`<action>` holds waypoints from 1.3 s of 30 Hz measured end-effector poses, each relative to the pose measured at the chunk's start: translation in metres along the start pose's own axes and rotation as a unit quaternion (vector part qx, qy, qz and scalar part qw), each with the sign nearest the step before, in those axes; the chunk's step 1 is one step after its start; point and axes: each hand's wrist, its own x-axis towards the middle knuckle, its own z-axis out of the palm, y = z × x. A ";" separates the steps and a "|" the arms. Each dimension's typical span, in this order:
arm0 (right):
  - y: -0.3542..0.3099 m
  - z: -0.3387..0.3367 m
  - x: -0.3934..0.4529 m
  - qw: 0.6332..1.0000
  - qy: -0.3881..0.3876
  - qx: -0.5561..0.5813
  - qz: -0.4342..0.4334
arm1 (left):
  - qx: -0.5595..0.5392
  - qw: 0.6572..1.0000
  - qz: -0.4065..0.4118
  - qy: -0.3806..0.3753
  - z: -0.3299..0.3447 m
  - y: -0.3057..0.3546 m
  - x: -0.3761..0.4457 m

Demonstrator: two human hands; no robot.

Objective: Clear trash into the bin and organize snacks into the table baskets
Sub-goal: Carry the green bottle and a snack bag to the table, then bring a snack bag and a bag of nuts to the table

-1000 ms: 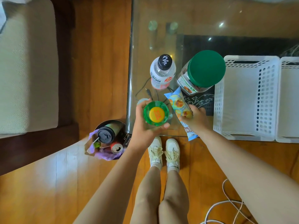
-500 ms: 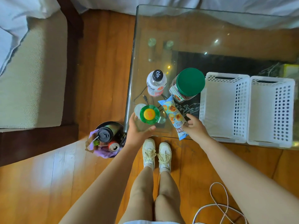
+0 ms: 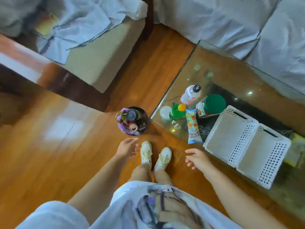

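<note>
My left hand (image 3: 127, 147) hangs open over the wooden floor, just below the round bin (image 3: 133, 121) stuffed with a cup, a can and purple wrapping. My right hand (image 3: 197, 158) is open too, off the table's near edge. On the glass table (image 3: 231, 66) stand a green bottle with a yellow cap (image 3: 178, 110), a clear bottle with a black cap (image 3: 191, 95) and a green-lidded jar (image 3: 212, 104). A blue snack packet (image 3: 193, 126) lies flat beside them. Two white perforated baskets (image 3: 231, 138) (image 3: 264, 156) sit to the right, nothing in them.
A sofa with grey covers (image 3: 247, 27) runs behind the table, and another seat (image 3: 92, 52) stands to the left. My two feet in pale shoes (image 3: 155, 154) are planted between bin and table. A small round clear lid (image 3: 165, 111) lies near the table corner.
Both hands have let go: the green bottle and the snack packet now rest on the table. My hands have drawn back toward me, and the view has swung left and tilted.
</note>
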 end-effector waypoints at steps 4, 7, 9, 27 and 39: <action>-0.026 0.039 -0.018 0.991 -0.035 -0.126 -0.018 | -0.113 0.991 -0.020 0.062 -0.050 -0.052 -0.043; -0.053 0.092 -0.032 0.965 -0.084 -0.238 -0.065 | -0.219 0.968 -0.042 0.117 -0.089 -0.106 -0.076; -0.072 0.137 -0.043 0.940 -0.111 -0.304 -0.103 | -0.298 0.938 -0.061 0.165 -0.113 -0.148 -0.099; -0.040 0.480 -0.165 0.808 -0.201 -0.502 -0.233 | -0.665 0.646 -0.231 0.294 -0.256 -0.475 -0.224; -0.057 0.660 -0.181 0.825 -0.109 -0.516 -0.202 | -0.693 0.641 -0.115 0.308 -0.409 -0.527 -0.232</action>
